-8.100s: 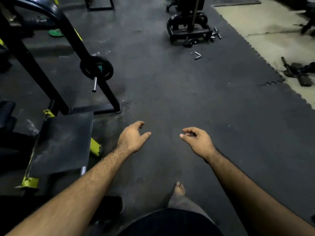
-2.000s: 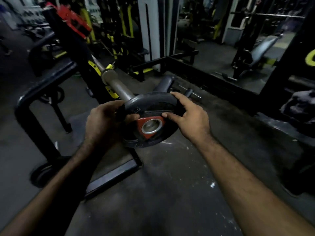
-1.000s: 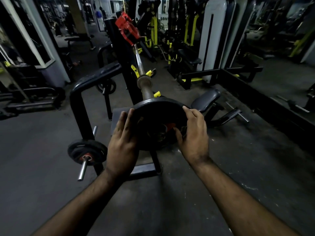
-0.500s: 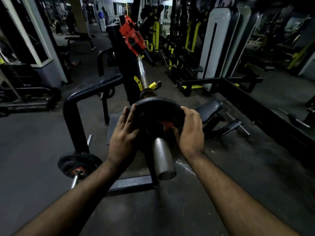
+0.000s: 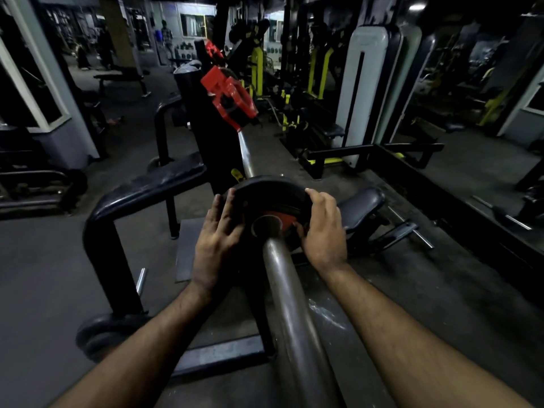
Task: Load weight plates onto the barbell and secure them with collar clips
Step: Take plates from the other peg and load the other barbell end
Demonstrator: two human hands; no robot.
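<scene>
A black weight plate (image 5: 269, 191) with a red hub sits on the steel sleeve of the barbell (image 5: 290, 295), which runs from the bottom of the view up the middle. My left hand (image 5: 217, 241) grips the plate's left rim. My right hand (image 5: 322, 228) grips its right rim. Beyond the plate the thinner bar shaft (image 5: 245, 154) continues away. A red collar clip (image 5: 228, 97) sits high on the black rack post, apart from both hands.
A black bent rack arm (image 5: 138, 195) stands at the left, with another plate (image 5: 101, 334) stored low on a peg. A padded bench seat (image 5: 360, 203) lies right of the plate. Machines and a low black frame (image 5: 441, 184) line the right. People stand far back.
The plate has slid farther along the sleeve, away from me, with both hands still on its rim. More of the bare sleeve now shows in front of it.
</scene>
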